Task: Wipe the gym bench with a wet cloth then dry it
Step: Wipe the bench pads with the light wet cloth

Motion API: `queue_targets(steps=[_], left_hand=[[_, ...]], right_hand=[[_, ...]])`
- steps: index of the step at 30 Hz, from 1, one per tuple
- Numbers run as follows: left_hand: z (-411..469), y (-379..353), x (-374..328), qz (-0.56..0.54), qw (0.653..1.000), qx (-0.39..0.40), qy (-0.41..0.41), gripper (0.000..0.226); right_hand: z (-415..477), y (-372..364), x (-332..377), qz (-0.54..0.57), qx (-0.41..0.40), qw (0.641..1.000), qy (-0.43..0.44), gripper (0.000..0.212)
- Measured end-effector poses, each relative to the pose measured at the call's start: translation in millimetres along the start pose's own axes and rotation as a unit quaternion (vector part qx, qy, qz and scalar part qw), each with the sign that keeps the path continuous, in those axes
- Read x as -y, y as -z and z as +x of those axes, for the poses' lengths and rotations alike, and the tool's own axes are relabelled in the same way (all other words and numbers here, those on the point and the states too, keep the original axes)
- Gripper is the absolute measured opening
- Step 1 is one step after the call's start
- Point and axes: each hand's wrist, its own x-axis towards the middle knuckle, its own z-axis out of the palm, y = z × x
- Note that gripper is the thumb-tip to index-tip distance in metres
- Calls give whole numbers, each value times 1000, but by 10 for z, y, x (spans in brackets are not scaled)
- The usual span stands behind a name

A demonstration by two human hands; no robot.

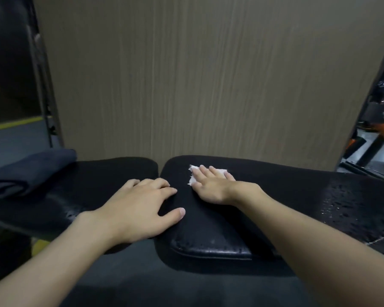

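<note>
The gym bench (282,180), two black pads across the lower view, carries a folded dark towel (29,171) at its left end. The left hand (140,207) rests on it, fingers relaxed and spread, holding nothing. Just beyond the gap between the pads, the right hand (213,185) presses a white cloth (194,173) down with straight fingers, and water droplets (353,200) bead the far right.

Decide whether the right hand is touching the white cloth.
Touching. The head view shows the right hand lying flat on the cloth, which peeks out around it.
</note>
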Motion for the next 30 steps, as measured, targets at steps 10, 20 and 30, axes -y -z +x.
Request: queue_targets(steps=[10,20,30], left_hand=[[-278,-9,133,-53,995,-25,75,55],[-50,33,-592,-40,998,45,12,77],[595,-51,-1720,-33,994,80,-68,59]], right_hand=[[-218,-40,616,-28,28,988,150,55],[-916,-13,-306,-21,28,991,131,54],[-1476,56,-1653,-2,1,999,41,55]])
